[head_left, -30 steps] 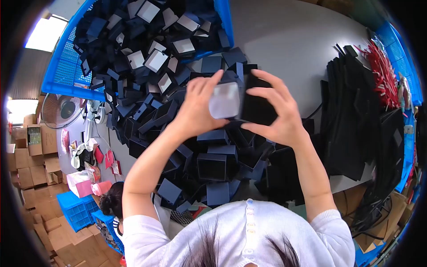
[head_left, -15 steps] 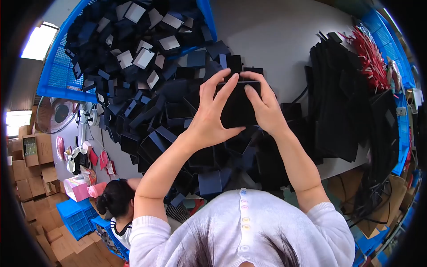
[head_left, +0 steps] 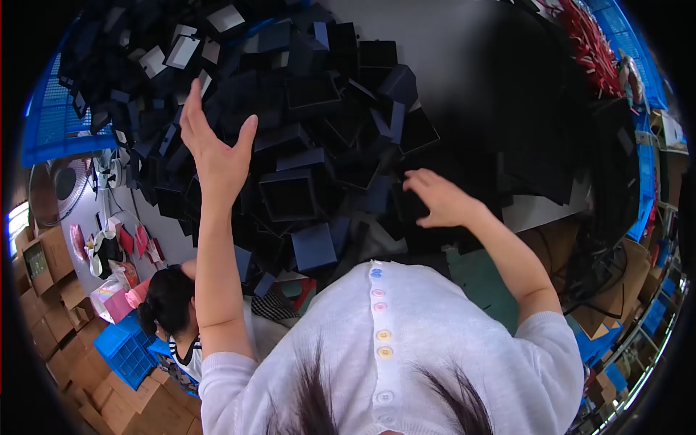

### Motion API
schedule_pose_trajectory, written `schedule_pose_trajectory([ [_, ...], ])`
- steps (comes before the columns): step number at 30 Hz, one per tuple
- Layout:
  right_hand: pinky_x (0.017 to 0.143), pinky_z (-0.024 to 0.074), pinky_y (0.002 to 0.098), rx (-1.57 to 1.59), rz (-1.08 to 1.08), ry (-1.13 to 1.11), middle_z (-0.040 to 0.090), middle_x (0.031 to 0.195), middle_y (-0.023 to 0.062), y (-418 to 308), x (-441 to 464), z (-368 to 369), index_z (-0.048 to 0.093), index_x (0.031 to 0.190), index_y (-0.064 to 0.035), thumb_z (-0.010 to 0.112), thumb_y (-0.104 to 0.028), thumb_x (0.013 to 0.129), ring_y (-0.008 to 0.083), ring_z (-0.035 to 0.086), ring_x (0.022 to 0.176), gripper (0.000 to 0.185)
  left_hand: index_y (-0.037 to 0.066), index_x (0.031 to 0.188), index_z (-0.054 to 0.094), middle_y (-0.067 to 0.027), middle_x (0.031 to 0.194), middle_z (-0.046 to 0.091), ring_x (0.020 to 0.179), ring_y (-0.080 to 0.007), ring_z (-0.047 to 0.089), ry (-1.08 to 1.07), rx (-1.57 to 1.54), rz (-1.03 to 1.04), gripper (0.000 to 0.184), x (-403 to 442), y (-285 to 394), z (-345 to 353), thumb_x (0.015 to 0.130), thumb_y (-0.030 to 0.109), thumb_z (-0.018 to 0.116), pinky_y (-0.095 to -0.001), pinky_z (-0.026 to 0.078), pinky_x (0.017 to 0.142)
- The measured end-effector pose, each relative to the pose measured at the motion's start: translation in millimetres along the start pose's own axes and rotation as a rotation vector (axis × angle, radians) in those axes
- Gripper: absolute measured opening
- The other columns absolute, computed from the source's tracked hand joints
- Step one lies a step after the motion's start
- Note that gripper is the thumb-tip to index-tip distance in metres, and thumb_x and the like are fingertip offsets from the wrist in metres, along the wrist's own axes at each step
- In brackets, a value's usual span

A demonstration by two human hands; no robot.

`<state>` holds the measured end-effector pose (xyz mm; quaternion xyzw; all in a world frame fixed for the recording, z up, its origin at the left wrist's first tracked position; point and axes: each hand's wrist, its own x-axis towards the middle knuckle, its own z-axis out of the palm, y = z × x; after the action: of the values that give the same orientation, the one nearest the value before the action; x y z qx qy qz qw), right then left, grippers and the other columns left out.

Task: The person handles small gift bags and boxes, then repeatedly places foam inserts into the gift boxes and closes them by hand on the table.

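My left hand (head_left: 217, 159) is raised over the left part of a heap of dark blue and black boxes (head_left: 315, 246), thumb and fingers apart, with nothing in it. Near the front right of the heap, my right hand (head_left: 449, 201) has its fingers and thumb curved around the side of a black box (head_left: 408, 208). That box blends into the dark things behind it, so its outline is hard to make out. Open box halves with black insides, one a black-lined tray (head_left: 286, 197), lie between my hands.
A blue crate (head_left: 54, 141) with small boxes stands at upper left. Black sheets (head_left: 540, 159) are stacked on the right, with red-and-white strips (head_left: 589, 54) behind. A person (head_left: 170, 304) sits at lower left, near a fan (head_left: 61, 190) and cardboard boxes (head_left: 43, 304).
My hands, earlier together around a black box, have separated. The left has moved left over the heap; the right has come down closer to my body. The view has shifted.
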<state>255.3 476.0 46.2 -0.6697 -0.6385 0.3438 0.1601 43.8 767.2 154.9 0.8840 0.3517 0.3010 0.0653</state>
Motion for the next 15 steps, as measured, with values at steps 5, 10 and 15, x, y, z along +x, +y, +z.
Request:
schedule_pose_trajectory([
  [5, 0.105, 0.034, 0.0445, -0.098, 0.026, -0.071, 0.053, 0.121, 0.0181, 18, 18, 38, 0.047, 0.121, -0.0082, 0.08, -0.018, 0.062, 0.0359, 0.047, 0.119, 0.068, 0.006, 0.127, 0.055, -0.0146, 0.124, 0.059, 0.117, -0.0284, 0.055, -0.252, -0.469, -0.321, 0.043, 47, -38, 38, 0.086, 0.016, 0.064, -0.0397, 0.045, 0.099],
  [10, 0.087, 0.0476, 0.0347, 1.025, 0.31, 0.246, 0.055, 0.109, 0.0123, 40, 28, 24, 0.043, 0.123, -0.0068, 0.07, -0.016, 0.075, 0.0229, 0.057, 0.103, 0.056, 0.003, 0.112, 0.065, -0.0145, 0.104, 0.069, 0.098, -0.0264, 0.066, -0.287, -0.353, -0.501, 0.036, 112, -122, 146, 0.079, 0.018, 0.068, -0.0339, 0.05, 0.086],
  [15, 0.092, 0.0425, 0.0323, 1.036, 0.34, 0.398, 0.054, 0.118, 0.0066, 27, 24, -14, 0.044, 0.127, -0.008, 0.072, -0.013, 0.069, 0.0193, 0.055, 0.107, 0.064, 0.001, 0.128, 0.05, -0.0267, 0.122, 0.056, 0.112, -0.0408, 0.055, -0.435, 0.088, -0.36, 0.064, 152, -149, 253, 0.075, 0.031, 0.07, -0.0431, 0.046, 0.095],
])
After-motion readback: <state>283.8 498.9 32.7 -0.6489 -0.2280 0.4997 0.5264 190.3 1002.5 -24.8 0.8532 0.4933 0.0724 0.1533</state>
